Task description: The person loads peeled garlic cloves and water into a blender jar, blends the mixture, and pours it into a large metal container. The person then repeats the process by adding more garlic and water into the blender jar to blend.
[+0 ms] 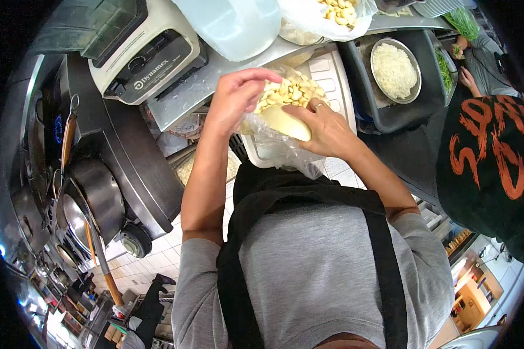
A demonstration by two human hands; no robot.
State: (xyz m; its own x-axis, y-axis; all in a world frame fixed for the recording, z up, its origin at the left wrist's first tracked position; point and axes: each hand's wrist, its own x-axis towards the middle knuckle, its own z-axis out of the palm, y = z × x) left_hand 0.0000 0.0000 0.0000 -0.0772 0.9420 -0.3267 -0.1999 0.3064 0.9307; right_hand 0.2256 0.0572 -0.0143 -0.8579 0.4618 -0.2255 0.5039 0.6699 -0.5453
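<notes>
I have the right hand closed on a smooth, pale-yellow rounded piece, its long axis slanting from upper left to lower right, against plump cloves in a crinkled clear bag over a ribbed white tub. The left hand curls at the bag's left side, though I can't tell whether it grips. Beyond, "Dynamex" marks a boxy machine; opposite, a round metal bowl holds crumbly white bits.

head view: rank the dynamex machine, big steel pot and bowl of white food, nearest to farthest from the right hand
1. Bowl of white food, right of the right hand
2. Dynamex machine, upper left
3. Big steel pot, lower left
</notes>
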